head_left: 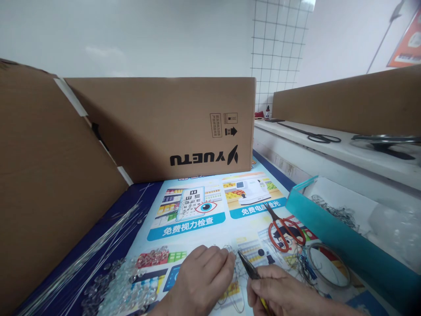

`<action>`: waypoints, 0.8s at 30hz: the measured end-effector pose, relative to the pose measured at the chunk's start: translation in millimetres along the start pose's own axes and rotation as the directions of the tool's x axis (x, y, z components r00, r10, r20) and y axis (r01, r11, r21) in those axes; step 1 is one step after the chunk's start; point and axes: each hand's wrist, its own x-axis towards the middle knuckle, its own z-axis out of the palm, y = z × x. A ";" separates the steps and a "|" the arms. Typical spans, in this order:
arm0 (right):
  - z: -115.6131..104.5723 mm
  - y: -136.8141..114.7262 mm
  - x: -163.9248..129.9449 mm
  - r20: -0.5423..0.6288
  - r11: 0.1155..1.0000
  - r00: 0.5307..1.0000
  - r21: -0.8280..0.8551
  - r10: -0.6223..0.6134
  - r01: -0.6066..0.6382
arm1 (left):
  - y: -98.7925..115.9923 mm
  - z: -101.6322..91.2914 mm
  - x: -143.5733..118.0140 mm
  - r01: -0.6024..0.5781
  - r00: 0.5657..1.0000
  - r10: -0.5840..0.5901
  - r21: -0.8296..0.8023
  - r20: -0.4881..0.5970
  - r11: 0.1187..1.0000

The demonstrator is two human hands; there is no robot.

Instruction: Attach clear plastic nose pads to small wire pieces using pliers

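My left hand is at the bottom centre, fingers curled and pinching a thin wire piece near its fingertips. To its right, my right hand grips slim pliers with yellow handles. The dark jaws point up and left toward the wire at the left fingertips. Both hands hover over a printed poster that covers the table. A heap of clear glass beads lies just left of my left hand.
Red-handled scissors and a wire coil lie right of the hands. Long thin wires run along the left. Cardboard boxes wall the back and left. A teal tray with small metal parts stands at right; black scissors rest on the shelf.
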 end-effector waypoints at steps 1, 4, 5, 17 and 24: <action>-0.3 1.2 0.7 -0.011 1.000 1.000 -0.017 0.004 -0.004 | -0.2 0.5 -0.8 0.014 1.000 -0.014 -0.006 0.019 1.000; -0.8 1.9 2.0 -0.046 0.996 0.999 -0.092 0.016 -0.021 | 0.1 3.3 -4.0 0.033 0.999 -0.032 -0.025 0.040 0.999; -0.7 1.2 2.0 -0.050 0.991 0.999 -0.135 0.014 -0.021 | 0.5 4.6 -5.0 0.034 0.999 -0.033 -0.034 0.034 0.999; 4.5 -19.0 -8.4 -0.037 0.724 0.953 -0.660 -0.299 0.202 | 13.4 6.2 8.4 0.269 0.947 -0.308 -0.293 -0.093 0.917; 6.1 -17.9 -12.2 -0.056 0.604 0.921 -0.770 -0.386 0.207 | 11.7 5.3 9.1 0.299 0.934 -0.352 -0.395 -0.067 0.868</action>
